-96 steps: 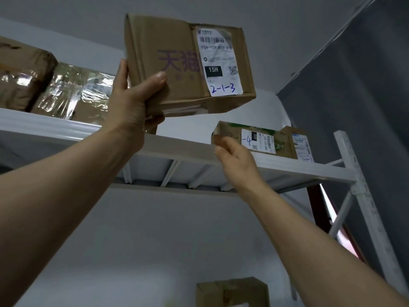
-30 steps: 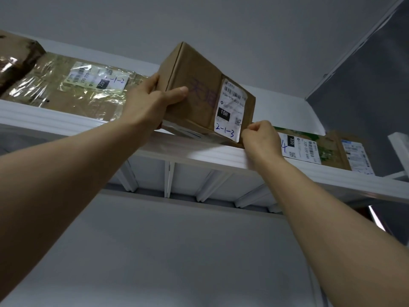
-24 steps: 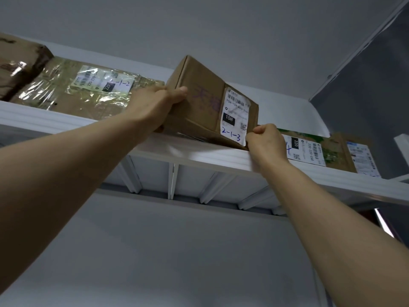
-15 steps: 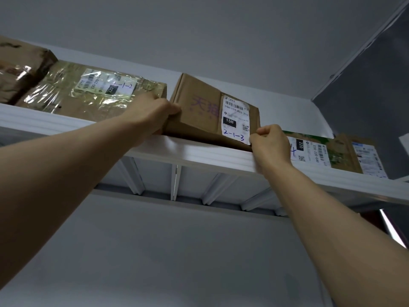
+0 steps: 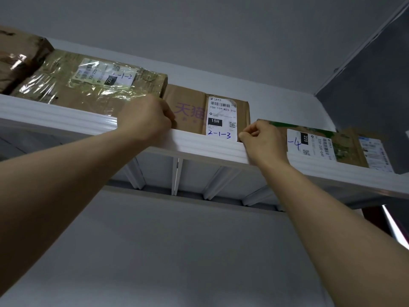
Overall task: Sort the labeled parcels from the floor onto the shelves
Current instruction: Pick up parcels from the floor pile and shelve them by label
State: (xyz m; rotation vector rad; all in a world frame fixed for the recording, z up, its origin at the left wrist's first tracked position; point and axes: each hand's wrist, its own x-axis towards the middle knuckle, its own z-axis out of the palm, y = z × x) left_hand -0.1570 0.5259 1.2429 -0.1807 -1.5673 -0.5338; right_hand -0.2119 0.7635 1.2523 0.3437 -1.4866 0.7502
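A brown cardboard parcel (image 5: 190,109) with purple print and a white label marked 2-1-3 lies flat on the high white shelf (image 5: 66,117). My left hand (image 5: 146,122) curls around its lower left corner at the shelf's front lip. My right hand (image 5: 263,140) pinches its lower right corner beside the label. Both arms reach up from below.
Left of it lies a tape-wrapped parcel (image 5: 93,85) marked -1-2, and a darker parcel (image 5: 17,58) at the far left. To the right sit a green-printed parcel (image 5: 321,142) marked -4 and another brown one (image 5: 371,149). The ceiling is close above; a dark wall stands at the right.
The 2-1-3 parcel went from tilted on its edge to flat on the shelf, slid back between its neighbours. Both hands followed it down to the shelf's lip.
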